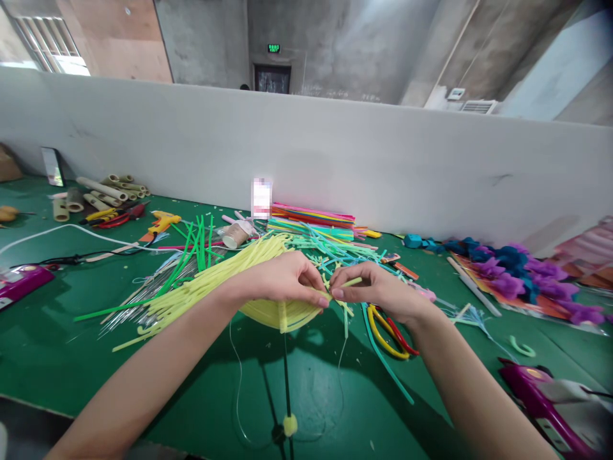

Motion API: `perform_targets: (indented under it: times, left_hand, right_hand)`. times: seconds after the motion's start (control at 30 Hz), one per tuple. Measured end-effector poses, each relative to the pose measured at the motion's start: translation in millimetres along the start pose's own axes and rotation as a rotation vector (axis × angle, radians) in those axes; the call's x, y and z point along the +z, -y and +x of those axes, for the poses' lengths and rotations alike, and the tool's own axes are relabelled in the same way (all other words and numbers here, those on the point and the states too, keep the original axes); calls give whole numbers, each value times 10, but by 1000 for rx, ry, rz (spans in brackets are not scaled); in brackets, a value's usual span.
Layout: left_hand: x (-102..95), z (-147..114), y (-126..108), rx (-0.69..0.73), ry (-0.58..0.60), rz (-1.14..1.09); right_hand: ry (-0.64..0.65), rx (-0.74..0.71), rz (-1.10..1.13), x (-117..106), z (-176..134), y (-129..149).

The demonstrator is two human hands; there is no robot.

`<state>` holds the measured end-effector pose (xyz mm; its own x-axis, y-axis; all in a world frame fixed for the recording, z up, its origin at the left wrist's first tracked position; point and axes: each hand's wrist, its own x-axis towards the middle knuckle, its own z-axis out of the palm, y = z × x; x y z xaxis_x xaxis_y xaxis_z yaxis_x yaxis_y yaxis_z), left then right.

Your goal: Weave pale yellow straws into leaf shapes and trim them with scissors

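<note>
A round, shallow piece of yellow pipe cleaners is in the middle, partly covered by my left hand. From it a thin dark rod runs toward me, with a small yellow ball near its end. My left hand is closed, thumb and fingers pinching the round piece at its right rim. Close beside it, my right hand pinches a short yellow pipe cleaner at the same rim. The fingertips nearly meet, hiding the join. Behind my left hand lies a bundle of loose yellow pipe cleaners.
Yellow-handled scissors lie beside my right wrist. Green pipe cleaners, metal wires and a yellow glue gun are to the left. Purple and blue fuzzy flowers and a purple power strip are right. A white partition stands behind.
</note>
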<state>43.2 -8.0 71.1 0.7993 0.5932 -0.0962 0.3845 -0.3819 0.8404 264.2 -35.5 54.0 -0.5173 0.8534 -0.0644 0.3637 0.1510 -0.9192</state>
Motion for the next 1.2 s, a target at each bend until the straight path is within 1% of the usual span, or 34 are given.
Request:
perform_targets:
  times: [0.13,0.27,0.4,0.5,0.57,0.63,0.7,0.77,0.83,0.9,0.97,1.0,1.03,1.07,1.1,1.13,1.2]
  left_hand:
    - [-13,-3,32,89,41,-31]
    - [-18,-5,49,125,71,-77]
    - [-2,-9,58,137,76,-141]
    - [14,-17,60,140,82,-164]
    - [13,-28,56,136,84,-156]
    - [-4,-41,52,116,89,-132]
    - [-33,-49,58,90,105,-116]
    - [-66,-41,88,70,124,-111]
    - [-91,-11,153,50,129,-80]
    - [-106,34,256,21,110,-26]
    - [-117,73,388,-2,79,23]
    - [-125,81,460,-24,66,64]
    - [-135,77,533,-50,38,90]
    - [-148,60,606,-76,15,85]
    - [-163,29,677,-112,8,70]
    - [-181,-16,742,-154,15,65]
    - [-217,-135,849,-221,79,84]
  right_hand:
    - [-8,29,40,17,-3,0]
    - [6,50,211,66,25,-51]
    - [143,55,524,133,83,-196]
    - [237,101,739,201,121,-334]
    - [291,125,829,250,137,-408]
    - [320,142,851,285,145,-441]
    - [293,151,780,286,145,-425]
    - [178,120,592,246,141,-369]
    - [-28,76,327,178,129,-293]
    - [-303,46,89,120,105,-215]
    - [-573,-4,-85,113,61,-139]
    - [-680,-50,-158,136,33,-103]
    - [-747,-94,-238,179,2,-69]
    - [-766,-140,-323,240,-26,-39]
    - [-749,-177,-401,315,-50,-16]
    - [-705,-208,-470,402,-67,-4]
    - [-585,-274,-572,596,-73,-12]
